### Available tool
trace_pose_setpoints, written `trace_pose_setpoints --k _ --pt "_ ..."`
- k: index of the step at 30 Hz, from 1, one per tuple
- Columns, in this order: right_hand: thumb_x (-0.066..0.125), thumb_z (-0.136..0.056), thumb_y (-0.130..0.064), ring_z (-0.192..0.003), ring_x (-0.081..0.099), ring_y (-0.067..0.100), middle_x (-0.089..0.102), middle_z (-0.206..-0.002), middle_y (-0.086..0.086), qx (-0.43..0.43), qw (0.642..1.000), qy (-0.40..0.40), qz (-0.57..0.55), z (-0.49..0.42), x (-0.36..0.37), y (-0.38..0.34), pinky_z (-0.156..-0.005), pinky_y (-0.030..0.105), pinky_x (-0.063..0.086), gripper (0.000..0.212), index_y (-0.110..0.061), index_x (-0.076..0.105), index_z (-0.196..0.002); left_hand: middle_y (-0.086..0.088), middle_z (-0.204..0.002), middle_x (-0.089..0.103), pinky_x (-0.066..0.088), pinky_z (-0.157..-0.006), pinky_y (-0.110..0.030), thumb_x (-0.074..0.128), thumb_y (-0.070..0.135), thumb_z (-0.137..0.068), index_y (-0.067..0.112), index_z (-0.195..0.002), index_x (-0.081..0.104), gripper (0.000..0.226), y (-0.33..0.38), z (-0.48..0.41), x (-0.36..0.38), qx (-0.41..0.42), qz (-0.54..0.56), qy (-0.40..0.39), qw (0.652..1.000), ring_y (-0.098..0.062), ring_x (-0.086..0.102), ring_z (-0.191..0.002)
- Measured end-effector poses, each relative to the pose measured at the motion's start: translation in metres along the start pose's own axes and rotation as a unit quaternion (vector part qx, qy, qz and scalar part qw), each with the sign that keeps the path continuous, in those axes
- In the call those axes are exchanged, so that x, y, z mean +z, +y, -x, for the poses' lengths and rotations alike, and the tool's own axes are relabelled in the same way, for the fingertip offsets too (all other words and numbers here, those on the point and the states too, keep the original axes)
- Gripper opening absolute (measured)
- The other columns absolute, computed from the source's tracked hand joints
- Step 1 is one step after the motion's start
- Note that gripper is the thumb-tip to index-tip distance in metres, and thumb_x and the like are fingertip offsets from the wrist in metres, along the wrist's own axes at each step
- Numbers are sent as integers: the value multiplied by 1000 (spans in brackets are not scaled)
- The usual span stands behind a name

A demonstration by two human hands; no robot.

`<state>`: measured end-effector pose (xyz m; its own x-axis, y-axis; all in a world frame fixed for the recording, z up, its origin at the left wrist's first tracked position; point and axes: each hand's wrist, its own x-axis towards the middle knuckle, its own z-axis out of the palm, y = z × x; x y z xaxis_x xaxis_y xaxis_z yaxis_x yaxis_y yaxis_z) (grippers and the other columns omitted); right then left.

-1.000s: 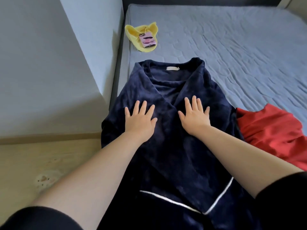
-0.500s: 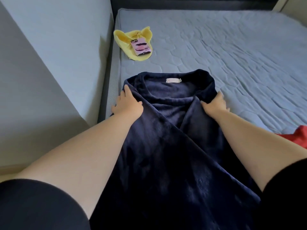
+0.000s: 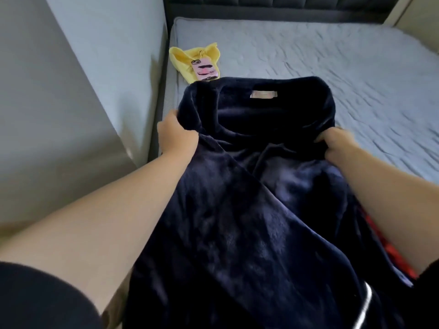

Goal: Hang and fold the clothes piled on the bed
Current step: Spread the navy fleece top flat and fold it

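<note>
A navy fleece robe (image 3: pixel 249 210) with white piping and a small pink neck label lies lengthwise on the grey bed (image 3: pixel 320 55), collar towards the headboard. My left hand (image 3: pixel 177 135) grips the robe's left shoulder, with its fingers tucked under the fabric. At the right shoulder, my right hand (image 3: pixel 335 141) grips the cloth with curled fingers. The collar end is raised off the mattress between the two hands. A red garment (image 3: pixel 384 245) shows as a strip under my right forearm.
A yellow cloth (image 3: pixel 190 60) with a pink phone (image 3: pixel 205 70) on top lies near the mattress's left edge, just beyond the collar. A grey wall and a narrow gap run along the left. The dark padded headboard (image 3: pixel 285 5) closes the far end.
My hands went from pressing flat on the robe's chest to its shoulders, took hold, and now lift the collar end. The view has moved closer to the bed.
</note>
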<state>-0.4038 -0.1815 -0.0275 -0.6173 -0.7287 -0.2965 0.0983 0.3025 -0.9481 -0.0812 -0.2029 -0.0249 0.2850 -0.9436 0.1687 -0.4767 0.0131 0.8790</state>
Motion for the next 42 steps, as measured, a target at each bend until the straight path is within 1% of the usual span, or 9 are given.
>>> trace_pose_setpoints --k 6,10,12,18,25,30,33,37,42 --pt "48 -86 18 -56 56 8 60 -53 -2 -157 968 -76 183 56 -69 -10 -43 16 38 27 -4 55 -73 -5 -66 45 38 -47 -36 60 12 -76 8 -65 44 20 1 55 -67 243 -171 -44 954 -27 49 -61" --pt "59 -73 22 -87 53 21 66 -86 28 -292 805 -155 493 85 -112 -7 -65 22 35 18 11 68 -84 -3 -75 51 30 -57 -28 67 -8 -55 16 -77 58 34 -8 88 -112 509 -409 -217 725 -25 52 -71" --pt "50 -73 21 -104 62 25 69 -105 18 -247 777 -206 542 100 -120 -3 -86 28 44 36 1 73 -91 3 -91 52 32 -67 -26 57 -4 -68 19 -94 59 35 -9 105 -118 474 -508 -312 648 -19 47 -88" --pt "51 -87 -5 -130 42 31 51 -138 18 -412 767 -94 483 149 -92 12 -110 35 26 38 -7 62 -123 -2 -128 54 34 -101 -37 41 15 -92 19 -124 60 37 12 141 -75 274 -322 -229 877 -23 40 -121" --pt "29 -98 -41 -148 0 16 3 -161 -2 -282 663 -133 681 148 -112 113 -117 51 4 60 -30 7 -153 3 -160 -13 -7 -117 -41 14 51 -99 31 -151 -4 59 -50 210 -29 159 -434 -314 830 -17 -14 -146" --pt "43 -87 -25 -141 26 21 33 -153 6 -285 706 -76 644 150 -100 114 -116 49 6 58 -19 37 -144 0 -154 29 20 -114 -40 26 43 -101 27 -146 32 49 -31 196 -19 179 -411 -247 859 -21 23 -141" --pt "50 -82 -21 -105 51 34 65 -107 14 -336 712 1 616 151 -75 86 -110 50 23 25 -8 63 -99 0 -106 62 37 -81 -33 36 31 -99 18 -116 63 34 0 169 -14 190 -347 -162 904 -21 49 -102" --pt "60 -70 -12 -125 35 34 43 -136 15 -373 728 -69 571 148 -31 54 -111 43 21 63 -11 48 -132 -2 -134 51 31 -105 -38 55 32 -93 18 -137 46 47 8 140 -4 234 -309 -172 906 -24 37 -128" --pt "68 -77 -25 -147 -4 27 0 -160 0 -315 577 -279 700 120 16 40 -116 51 -2 102 -32 -1 -151 -2 -158 17 6 -117 -48 61 56 -83 23 -152 12 91 -21 109 4 201 -403 -268 852 -27 6 -146"
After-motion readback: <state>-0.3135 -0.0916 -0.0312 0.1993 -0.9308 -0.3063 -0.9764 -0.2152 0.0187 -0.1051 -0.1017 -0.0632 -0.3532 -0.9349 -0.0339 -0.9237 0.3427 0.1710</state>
